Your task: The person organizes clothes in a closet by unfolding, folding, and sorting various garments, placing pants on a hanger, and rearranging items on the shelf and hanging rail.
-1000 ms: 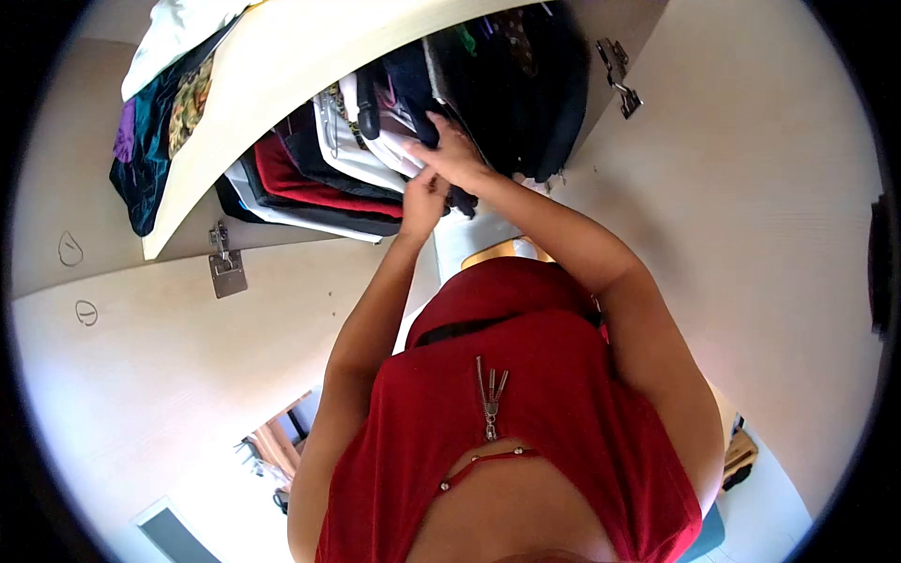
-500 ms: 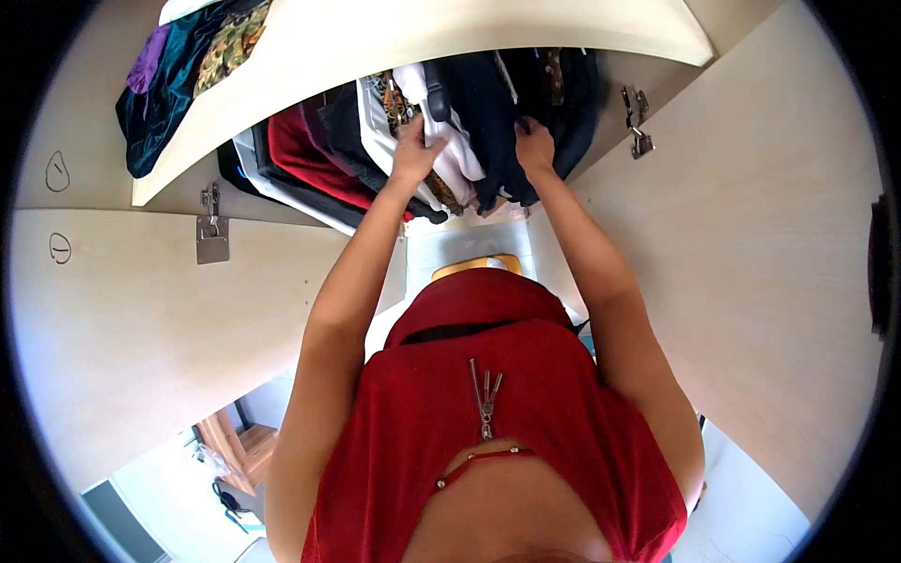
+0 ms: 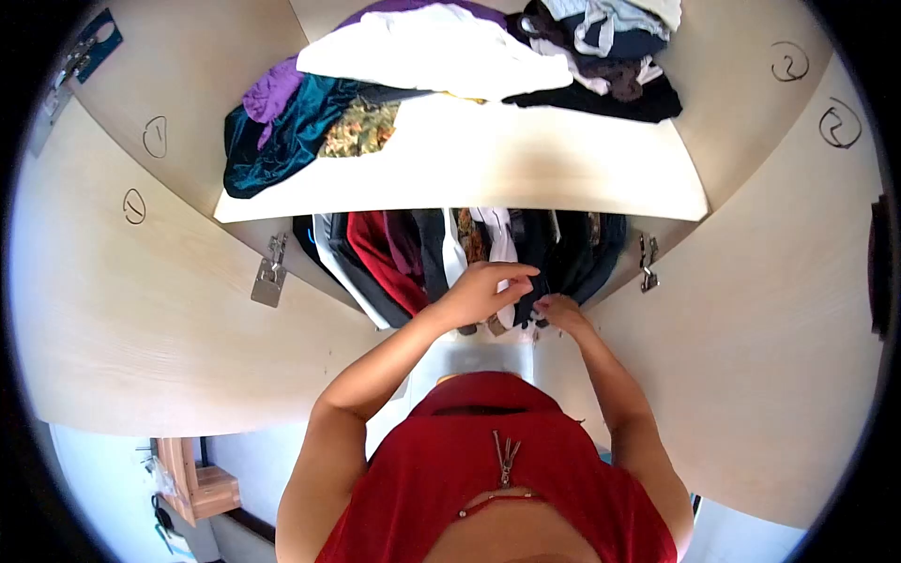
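Observation:
A row of hanging clothes fills the wardrobe under the shelf. My left hand point(image 3: 483, 292) is in front of the white and dark garments, its fingers stretched out and the thumb apart, holding nothing. Lower and to the right, my right hand point(image 3: 562, 312) has its fingertips closed at the bottom edge of a dark navy garment point(image 3: 532, 253). Beside that garment hang a pale pink-white one point(image 3: 499, 235) and a patterned brown one point(image 3: 470, 239). Further left are a red garment point(image 3: 374, 253) and a dark purple one point(image 3: 404, 246).
Above is a pale wooden shelf point(image 3: 544, 174) bearing a white cloth point(image 3: 432, 52), teal velvet point(image 3: 272, 141) and a folded pile point(image 3: 610, 47). Open doors with metal hinges flank me: the left door point(image 3: 188, 310) and the right door point(image 3: 741, 347). A wooden piece point(image 3: 214, 490) stands lower left.
The view has tilted up, showing more of the shelf. My left hand has left the white garment and moved right, towards my right hand. My right hand is now lower on the dark garment.

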